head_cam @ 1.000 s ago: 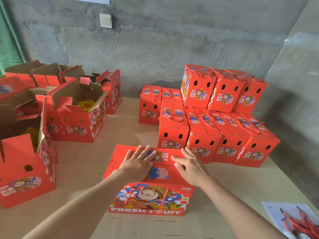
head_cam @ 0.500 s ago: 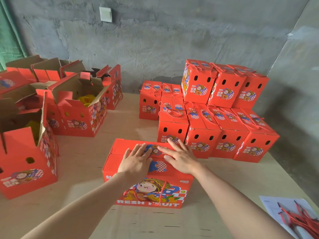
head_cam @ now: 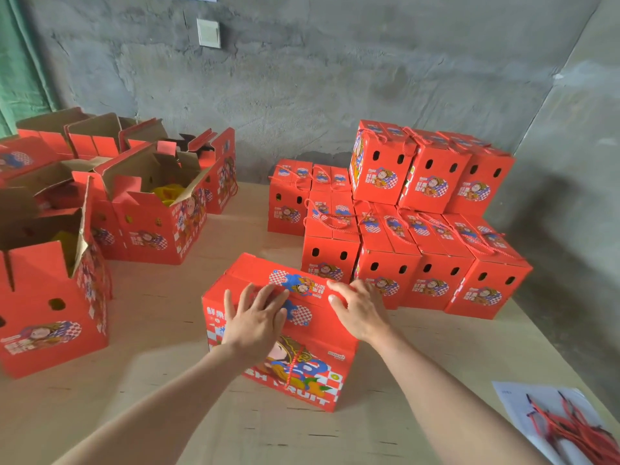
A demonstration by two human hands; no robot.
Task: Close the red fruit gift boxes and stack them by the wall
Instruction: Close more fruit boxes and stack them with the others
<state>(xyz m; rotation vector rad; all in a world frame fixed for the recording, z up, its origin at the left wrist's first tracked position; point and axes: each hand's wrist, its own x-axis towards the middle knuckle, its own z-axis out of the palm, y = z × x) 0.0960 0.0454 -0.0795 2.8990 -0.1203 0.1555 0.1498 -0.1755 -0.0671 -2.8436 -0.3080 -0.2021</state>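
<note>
A closed red fruit gift box (head_cam: 312, 370) with a cartoon figure and a red rope handle stands on the wooden table (head_cam: 167, 313) in front of me, turned at a slight angle. My left hand (head_cam: 256, 318) lies flat on its top flaps, fingers spread. My right hand (head_cam: 360, 308) rests on the top's right end, fingers loosely bent over the edge. A stack of closed red boxes (head_cam: 412, 229) stands against the grey wall (head_cam: 335, 78) just beyond, two layers high at the back.
Several open red boxes (head_cam: 157, 209) with raised flaps crowd the left side, some showing yellow contents. The nearest open box (head_cam: 50, 297) stands at the left edge. A white sheet with red rope handles (head_cam: 570, 427) lies at the lower right.
The box has slid away from me toward the stack and turned slightly. Both hands moved forward with it and stayed on its top.
</note>
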